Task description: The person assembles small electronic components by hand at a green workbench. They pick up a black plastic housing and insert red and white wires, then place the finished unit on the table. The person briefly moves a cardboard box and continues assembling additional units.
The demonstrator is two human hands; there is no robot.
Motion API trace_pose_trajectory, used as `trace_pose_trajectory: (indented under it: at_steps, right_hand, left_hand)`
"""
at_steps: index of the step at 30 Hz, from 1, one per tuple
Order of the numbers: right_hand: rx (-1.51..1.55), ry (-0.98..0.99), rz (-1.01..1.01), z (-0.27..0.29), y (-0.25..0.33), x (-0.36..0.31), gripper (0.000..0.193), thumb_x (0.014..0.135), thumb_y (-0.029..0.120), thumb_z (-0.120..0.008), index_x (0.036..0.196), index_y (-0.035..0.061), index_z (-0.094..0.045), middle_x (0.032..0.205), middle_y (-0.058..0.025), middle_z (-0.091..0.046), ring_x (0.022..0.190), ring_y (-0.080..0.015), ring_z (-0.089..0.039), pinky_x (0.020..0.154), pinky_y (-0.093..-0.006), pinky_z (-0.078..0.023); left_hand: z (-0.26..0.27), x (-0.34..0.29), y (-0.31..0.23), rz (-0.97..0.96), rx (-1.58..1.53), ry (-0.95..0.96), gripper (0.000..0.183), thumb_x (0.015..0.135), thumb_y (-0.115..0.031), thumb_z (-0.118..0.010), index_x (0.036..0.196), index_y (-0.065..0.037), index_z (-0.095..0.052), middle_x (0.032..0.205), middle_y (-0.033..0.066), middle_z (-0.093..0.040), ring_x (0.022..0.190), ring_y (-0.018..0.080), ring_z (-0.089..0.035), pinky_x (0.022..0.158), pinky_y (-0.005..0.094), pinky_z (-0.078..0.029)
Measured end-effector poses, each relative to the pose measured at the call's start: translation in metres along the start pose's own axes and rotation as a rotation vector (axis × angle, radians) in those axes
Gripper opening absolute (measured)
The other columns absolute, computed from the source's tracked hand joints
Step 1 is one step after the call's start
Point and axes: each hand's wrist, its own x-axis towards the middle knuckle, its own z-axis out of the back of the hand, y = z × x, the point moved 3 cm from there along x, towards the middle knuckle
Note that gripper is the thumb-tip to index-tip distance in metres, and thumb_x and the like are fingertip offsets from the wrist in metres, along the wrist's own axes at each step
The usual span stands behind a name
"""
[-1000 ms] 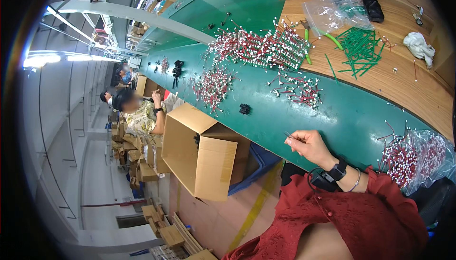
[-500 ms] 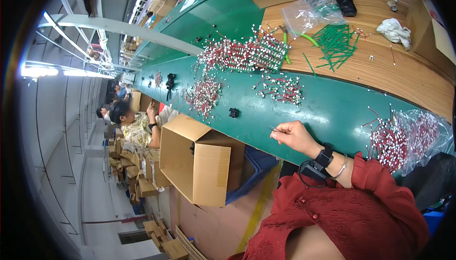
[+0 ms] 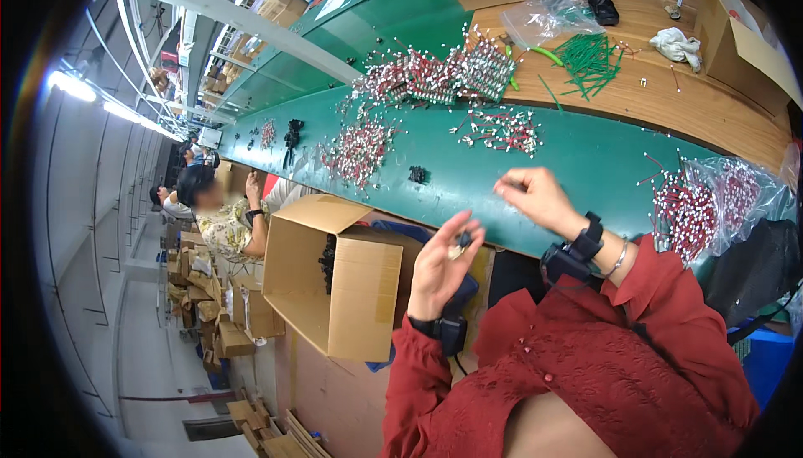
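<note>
My left hand (image 3: 437,278) is raised at the near edge of the green table, palm up. Its thumb and fingers are closed on a small black-and-white part (image 3: 459,245), too small to name exactly. To its right, over the table, my right hand (image 3: 539,196) is pinched round a thin dark tool, mostly hidden and blurred, which looks like tweezers. Beyond the hands lies a cluster of black connectors (image 3: 418,174). Farther off is a loose group of short red wires with white plugs (image 3: 506,130).
Larger heaps of red wires (image 3: 360,153) and bundled wires (image 3: 418,77) lie along the table. A plastic bag of wires (image 3: 723,199) is at the right. Green strips (image 3: 588,61) lie on the wooden top. An open carton (image 3: 364,299) stands left of me; a co-worker (image 3: 222,215) sits beyond it.
My left hand has come into view from below, holding the small part. My right hand has moved slightly up and right. Black parts now show inside the carton as the view shifted.
</note>
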Motion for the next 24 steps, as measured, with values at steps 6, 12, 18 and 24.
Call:
trace_pose_trajectory:
  at_steps: [6,12,18,24]
  right_hand:
    - [-0.618,-0.421,0.211,0.038,0.011,0.022,0.027,0.075,0.014,-0.059,0.1,0.0076,-0.062,0.106,-0.0088,-0.057,0.089,-0.0259,-0.058,0.074,-0.0362,-0.047]
    - [-0.832,-0.305,0.12,0.034,-0.003,0.043,0.034,0.075,0.015,-0.06,0.109,0.0093,-0.059,0.12,-0.0089,-0.05,0.1,-0.0283,-0.054,0.084,-0.0367,-0.046]
    - [-0.503,-0.275,0.175,0.053,0.001,0.031,0.027,0.072,0.015,-0.064,0.098,0.0054,-0.065,0.103,-0.0112,-0.059,0.093,-0.0257,-0.058,0.079,-0.0338,-0.047]
    - [-0.282,-0.3,-0.124,0.06,-0.008,0.01,0.018,0.073,0.011,-0.062,0.089,0.0026,-0.066,0.075,-0.0089,-0.065,0.069,-0.0167,-0.062,0.064,-0.0289,-0.048]
  left_hand:
    - [-0.013,0.048,-0.007,0.052,0.079,0.103,0.06,0.075,0.008,-0.05,0.132,0.007,-0.03,0.123,0.0202,-0.045,0.119,0.0321,-0.044,0.102,0.0344,-0.037]
    - [0.002,0.078,0.007,-0.008,0.165,0.089,0.042,0.081,0.009,-0.047,0.121,0.004,-0.041,0.119,0.0203,-0.048,0.114,0.0327,-0.048,0.095,0.0316,-0.044]
    - [0.012,0.098,0.02,-0.012,0.271,0.064,0.026,0.084,0.005,-0.049,0.11,0.003,-0.048,0.114,0.0184,-0.052,0.102,0.0281,-0.057,0.092,0.0319,-0.046]
    - [0.012,0.112,0.033,-0.039,0.369,0.08,0.025,0.085,0.003,-0.051,0.109,0.003,-0.049,0.107,0.0174,-0.056,0.093,0.0248,-0.061,0.086,0.0313,-0.049]
